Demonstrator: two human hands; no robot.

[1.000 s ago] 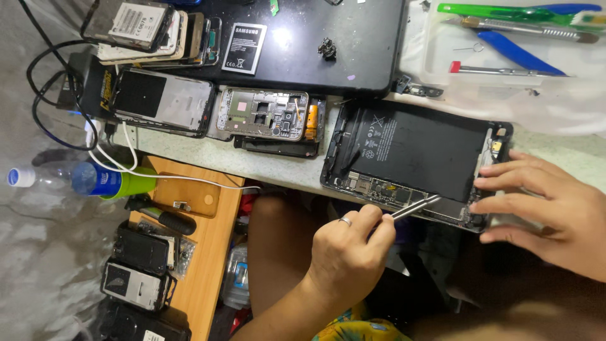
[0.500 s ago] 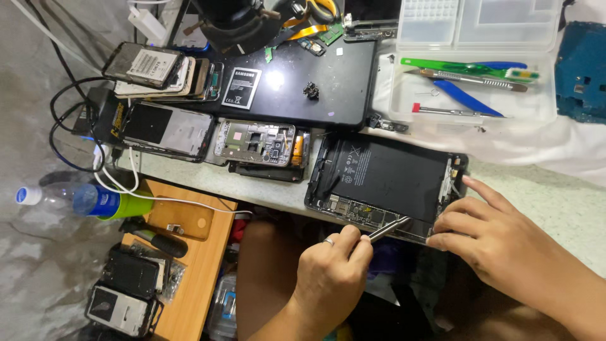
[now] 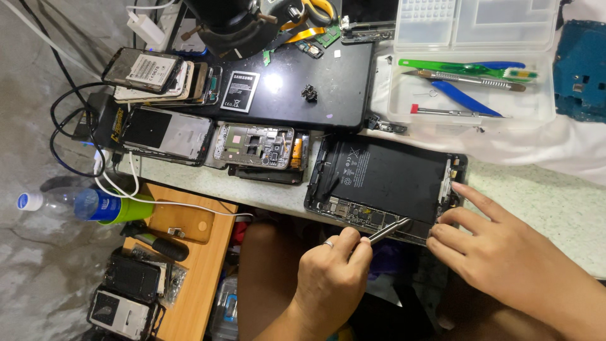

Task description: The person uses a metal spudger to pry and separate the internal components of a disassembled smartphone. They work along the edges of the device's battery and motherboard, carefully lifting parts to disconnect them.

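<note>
Head view looks down on a speckled bench (image 3: 543,208) crowded with phone parts, and the largest thing on it is a black flat slab (image 3: 297,88) at the far edge, with a loose battery (image 3: 240,91) and a small black screw-like bit (image 3: 309,93) lying on it. To its right sits a clear plastic tray (image 3: 473,107) holding blue-handled cutters (image 3: 467,98) and a green tool (image 3: 454,64). At the near edge, just in front of the person, lies the opened tablet (image 3: 385,183), back off, its black battery filling most of the shell; its long axis runs left to right along the bench edge, with the circuit strip on the side nearest the body. The right hand (image 3: 505,252) rests with fingers spread on the tablet's right end, steadying it. The left hand (image 3: 331,278), a ring on one finger, is pinching metal tweezers (image 3: 386,230) whose tips point up and right onto the near circuit strip; this hand is the nearer of the two to that strip. Left of the tablet lie a stripped phone frame (image 3: 255,146) and a dark phone (image 3: 165,134), then a stack of phones (image 3: 161,76). Below the bench edge, a wooden shelf (image 3: 189,265) carries more phones, with a plastic bottle (image 3: 88,205) beside it.
</note>
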